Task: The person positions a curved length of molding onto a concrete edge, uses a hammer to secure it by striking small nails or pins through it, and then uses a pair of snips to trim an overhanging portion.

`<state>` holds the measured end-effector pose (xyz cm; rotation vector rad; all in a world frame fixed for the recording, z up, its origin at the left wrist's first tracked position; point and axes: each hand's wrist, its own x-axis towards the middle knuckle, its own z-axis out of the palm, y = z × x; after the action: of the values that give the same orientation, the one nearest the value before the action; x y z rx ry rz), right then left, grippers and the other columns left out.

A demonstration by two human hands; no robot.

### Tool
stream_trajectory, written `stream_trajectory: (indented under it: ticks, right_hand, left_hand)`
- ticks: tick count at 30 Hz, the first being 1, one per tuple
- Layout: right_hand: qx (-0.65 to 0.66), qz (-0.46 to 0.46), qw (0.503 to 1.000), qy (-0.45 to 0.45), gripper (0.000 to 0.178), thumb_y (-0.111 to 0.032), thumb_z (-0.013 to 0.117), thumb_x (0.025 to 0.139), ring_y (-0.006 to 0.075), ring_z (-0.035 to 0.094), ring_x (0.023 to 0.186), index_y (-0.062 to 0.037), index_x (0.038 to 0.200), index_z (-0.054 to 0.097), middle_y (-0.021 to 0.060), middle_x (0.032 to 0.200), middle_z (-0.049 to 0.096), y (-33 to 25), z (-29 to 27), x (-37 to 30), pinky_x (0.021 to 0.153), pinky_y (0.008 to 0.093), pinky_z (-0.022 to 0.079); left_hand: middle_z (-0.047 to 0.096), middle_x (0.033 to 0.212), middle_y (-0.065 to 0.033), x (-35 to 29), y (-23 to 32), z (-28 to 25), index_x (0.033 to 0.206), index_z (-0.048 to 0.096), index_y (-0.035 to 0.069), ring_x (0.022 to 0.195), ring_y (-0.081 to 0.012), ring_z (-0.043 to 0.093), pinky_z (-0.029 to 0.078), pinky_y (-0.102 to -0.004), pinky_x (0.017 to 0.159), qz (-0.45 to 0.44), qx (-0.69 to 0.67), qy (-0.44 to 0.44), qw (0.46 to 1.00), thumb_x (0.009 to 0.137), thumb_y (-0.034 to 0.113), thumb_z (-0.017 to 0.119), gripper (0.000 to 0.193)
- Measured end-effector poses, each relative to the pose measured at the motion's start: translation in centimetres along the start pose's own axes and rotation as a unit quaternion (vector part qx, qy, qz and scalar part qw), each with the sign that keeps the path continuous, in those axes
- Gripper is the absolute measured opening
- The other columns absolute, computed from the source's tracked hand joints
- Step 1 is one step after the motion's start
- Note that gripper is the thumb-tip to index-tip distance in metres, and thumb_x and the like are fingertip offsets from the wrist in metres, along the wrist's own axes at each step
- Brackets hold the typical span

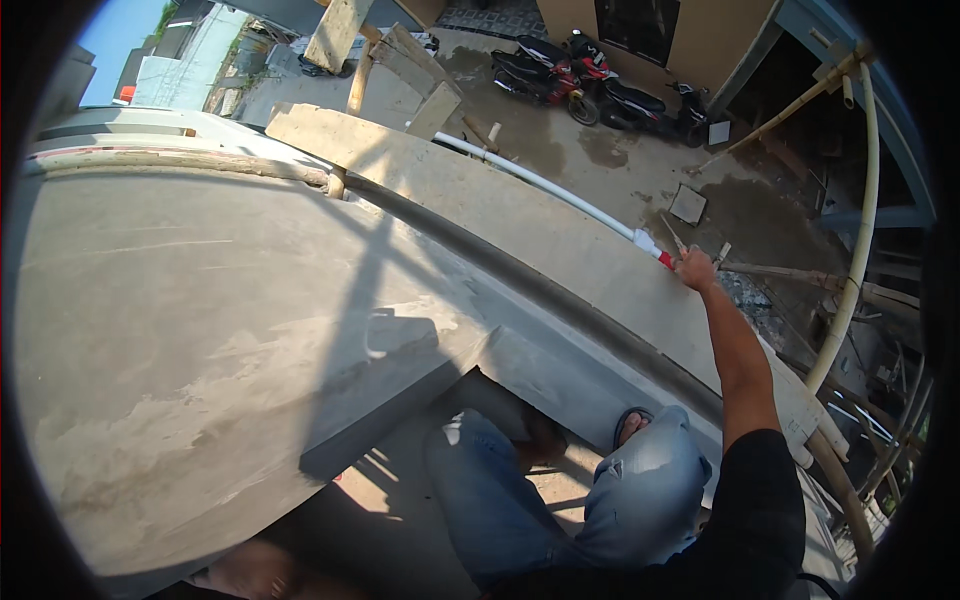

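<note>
My right arm reaches out over the long board (560,250). My right hand (695,268) is closed at the red end (666,260) of a long white pipe (560,193), just past a thicker white fitting (645,241). The pipe runs along the far edge of the board, away to the upper left. My left hand (245,570) is low at the lower left, dark and blurred in shade beside the underside of the grey cement slab (200,330). Its fingers are too unclear to read.
My knees (640,480) are bent beside a concrete ledge (560,380), one sandalled foot on it. Bamboo poles (858,250) rise at the right. Far below, parked motorbikes (560,80) stand in a yard beyond the board's edge. An upright timber (338,35) stands at the top.
</note>
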<state>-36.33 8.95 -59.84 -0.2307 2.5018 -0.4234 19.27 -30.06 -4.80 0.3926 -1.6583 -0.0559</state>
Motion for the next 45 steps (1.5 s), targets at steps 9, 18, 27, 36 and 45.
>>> stream_trajectory:
  ticks: [9, 18, 27, 36, 45]
  right_hand:
    - [-0.004, -0.021, 0.989, -0.145, 0.056, -0.047, 0.069, 0.082, 0.0440, 0.061, 0.110, 0.0043, 0.105, 0.067, 0.0302, 0.111, 0.065, 2.3, 4.2, 5.7, 0.091, 0.0477, 0.048]
    - [0.159, 0.079, 0.941, -0.290, 0.080, -0.057, 0.073, 0.075, 0.0283, 0.060, 0.113, 0.0031, 0.126, 0.060, 0.0200, 0.126, 0.061, 5.2, 8.4, 9.6, 0.094, 0.0400, 0.046]
    - [0.154, 0.081, 0.930, -0.324, 0.077, -0.060, 0.069, 0.082, 0.0256, 0.053, 0.119, -0.0037, 0.133, 0.055, 0.0152, 0.129, 0.058, 6.9, 9.8, 10.7, 0.098, 0.0396, 0.042]
    - [0.114, 0.120, 0.908, -0.385, 0.115, -0.087, 0.054, 0.072, 0.0335, 0.037, 0.141, 0.0011, 0.145, 0.043, 0.0218, 0.152, 0.038, -0.9, 1.3, 6.1, 0.113, 0.0449, 0.031]
    - [0.186, 0.113, 0.897, -0.384, 0.103, -0.079, 0.062, 0.074, 0.0326, 0.046, 0.134, 0.0012, 0.137, 0.053, 0.0223, 0.143, 0.049, 1.3, 4.6, 7.5, 0.109, 0.0448, 0.035]
  left_hand:
    - [0.036, 0.151, -0.0084, 1.6, -0.3, -0.6, 0.146, 0.040, 0.017, 0.140, -0.0238, 0.030, 0.023, -0.0463, 0.117, 0.057, 0.092, 0.053, 0.993, 0.090, 0.067, 0.052, 0.076]
    - [0.030, 0.155, -0.0072, 2.4, 0.1, 0.2, 0.147, 0.040, 0.020, 0.144, -0.0230, 0.023, 0.018, -0.0480, 0.119, 0.043, 0.122, 0.077, 0.989, 0.094, 0.061, 0.050, 0.068]
    - [0.024, 0.157, -0.0240, 1.5, 3.7, 4.3, 0.146, 0.028, -0.011, 0.139, -0.0327, 0.034, 0.025, -0.0412, 0.117, 0.478, 0.452, -0.164, 0.735, 0.108, 0.015, 0.032, 0.047]
    - [0.026, 0.155, -0.0221, 0.9, 0.2, 5.8, 0.146, 0.029, -0.010, 0.138, -0.0313, 0.035, 0.025, -0.0410, 0.117, 0.367, 0.364, -0.105, 0.850, 0.106, 0.019, 0.034, 0.049]
    - [0.029, 0.153, -0.0203, 1.7, -1.5, 5.3, 0.146, 0.030, -0.008, 0.137, -0.0298, 0.035, 0.025, -0.0408, 0.116, 0.291, 0.289, -0.082, 0.908, 0.105, 0.022, 0.037, 0.051]
